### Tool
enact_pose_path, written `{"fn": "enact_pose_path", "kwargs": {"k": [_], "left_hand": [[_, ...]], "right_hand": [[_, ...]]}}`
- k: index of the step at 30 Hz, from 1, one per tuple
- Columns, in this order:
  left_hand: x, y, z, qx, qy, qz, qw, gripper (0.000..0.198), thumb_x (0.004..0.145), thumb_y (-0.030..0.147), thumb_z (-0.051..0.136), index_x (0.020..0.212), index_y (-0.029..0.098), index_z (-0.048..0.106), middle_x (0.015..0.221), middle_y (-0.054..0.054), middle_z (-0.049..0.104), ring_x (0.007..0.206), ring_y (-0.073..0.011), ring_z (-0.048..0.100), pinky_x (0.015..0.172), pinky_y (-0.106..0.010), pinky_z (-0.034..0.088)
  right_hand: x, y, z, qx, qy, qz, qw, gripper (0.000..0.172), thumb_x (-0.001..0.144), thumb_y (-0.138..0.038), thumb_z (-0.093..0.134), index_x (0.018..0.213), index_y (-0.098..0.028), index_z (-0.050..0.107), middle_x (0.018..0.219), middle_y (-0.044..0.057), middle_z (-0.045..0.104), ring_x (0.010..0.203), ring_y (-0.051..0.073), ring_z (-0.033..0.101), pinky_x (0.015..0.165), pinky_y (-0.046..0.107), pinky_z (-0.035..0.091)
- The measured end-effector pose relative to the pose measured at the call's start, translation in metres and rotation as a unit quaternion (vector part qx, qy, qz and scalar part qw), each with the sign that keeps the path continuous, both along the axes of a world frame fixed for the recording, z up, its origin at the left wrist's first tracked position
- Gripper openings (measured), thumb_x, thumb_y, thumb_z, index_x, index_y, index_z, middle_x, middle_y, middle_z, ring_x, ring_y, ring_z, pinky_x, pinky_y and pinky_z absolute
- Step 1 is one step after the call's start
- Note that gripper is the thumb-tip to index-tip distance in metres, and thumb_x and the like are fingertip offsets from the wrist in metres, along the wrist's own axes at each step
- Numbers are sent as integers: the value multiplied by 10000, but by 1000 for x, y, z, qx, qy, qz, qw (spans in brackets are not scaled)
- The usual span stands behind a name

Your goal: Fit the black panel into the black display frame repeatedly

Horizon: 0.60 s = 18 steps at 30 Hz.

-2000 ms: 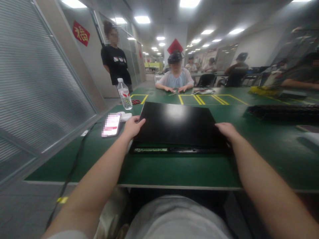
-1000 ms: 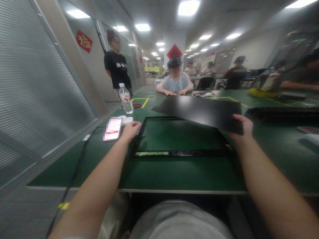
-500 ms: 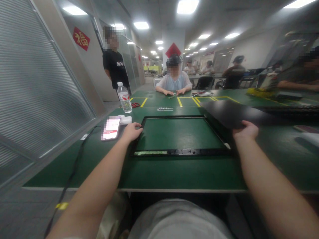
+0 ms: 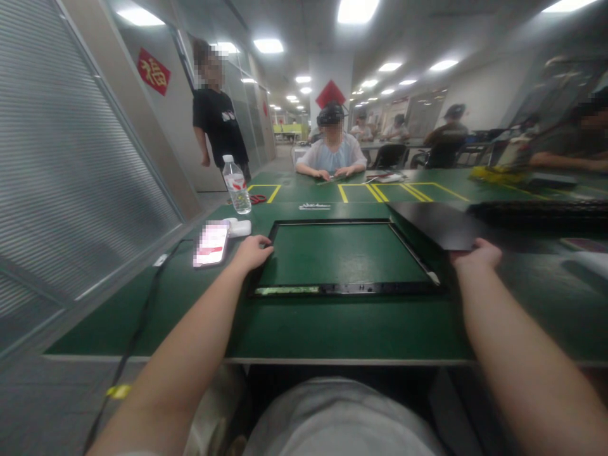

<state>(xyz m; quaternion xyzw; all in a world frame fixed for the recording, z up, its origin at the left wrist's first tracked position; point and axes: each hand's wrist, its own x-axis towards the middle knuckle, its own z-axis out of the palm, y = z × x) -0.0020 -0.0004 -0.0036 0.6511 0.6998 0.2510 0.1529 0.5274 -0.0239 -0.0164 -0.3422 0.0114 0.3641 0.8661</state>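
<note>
A thin black rectangular frame point(image 4: 375, 289) lies flat on the green table, with bare tabletop showing through it. At its left side my left hand point(image 4: 255, 252) is closed, thumb and fingers on the frame's edge. My right hand point(image 4: 479, 255) grips the near corner of a flat black panel point(image 4: 437, 223), which is tilted and raised beside the frame's right side. The fingers under the panel are hidden. A greenish strip point(image 4: 287, 291) shows on the left part of the frame's near bar, and a small pale piece point(image 4: 434, 277) is at its near right corner.
Left of the frame are a lit phone point(image 4: 211, 244), a white object point(image 4: 240, 228), a water bottle point(image 4: 236, 185) and red-handled scissors point(image 4: 258, 199). A long black object point(image 4: 536, 214) lies at the right. Across the table sits a person point(image 4: 331, 155); another stands at the left.
My right hand has moved right with the black panel, whose tilt has changed, uncovering more of the frame's right side. My left hand has stayed at the frame's left edge.
</note>
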Motion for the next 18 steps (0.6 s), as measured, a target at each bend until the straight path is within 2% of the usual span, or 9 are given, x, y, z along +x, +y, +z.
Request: {"fn": "enact_pose_path", "kwargs": {"k": [3, 8, 15, 18], "left_hand": [[1, -1, 2, 1, 0, 1, 1000, 233, 793, 239, 774, 1015, 209, 836, 944, -99, 838, 950, -312, 797, 932, -367, 586], [1, -2, 2, 11, -11, 5, 1000, 200, 745, 244, 802, 942, 232, 831, 982, -98, 842, 1008, -333, 789, 961, -384, 584], [1, -1, 0, 27, -43, 9, 999, 103, 710, 242, 830, 812, 247, 810, 852, -95, 815, 963, -366, 786, 924, -409, 591], [1, -1, 0, 29, -54, 11, 998, 106, 695, 240, 840, 792, 256, 801, 824, -82, 807, 976, -365, 782, 935, -406, 585]], "right_hand": [[-1, -5, -1, -14, 22, -19, 999, 252, 858, -180, 459, 1012, -229, 653, 1086, 53, 731, 968, 178, 710, 813, 352, 634], [0, -12, 1, -36, 49, -31, 998, 286, 706, -182, 499, 965, -257, 594, 1173, 53, 721, 1023, 177, 705, 893, 368, 613], [-5, -11, 5, -35, 50, -36, 998, 157, 714, -184, 504, 832, -248, 584, 1123, 60, 731, 898, 185, 720, 728, 361, 616], [-7, -9, 10, -1, 32, -20, 999, 185, 817, -135, 490, 890, -235, 627, 1156, 50, 726, 923, 168, 724, 678, 304, 617]]}}
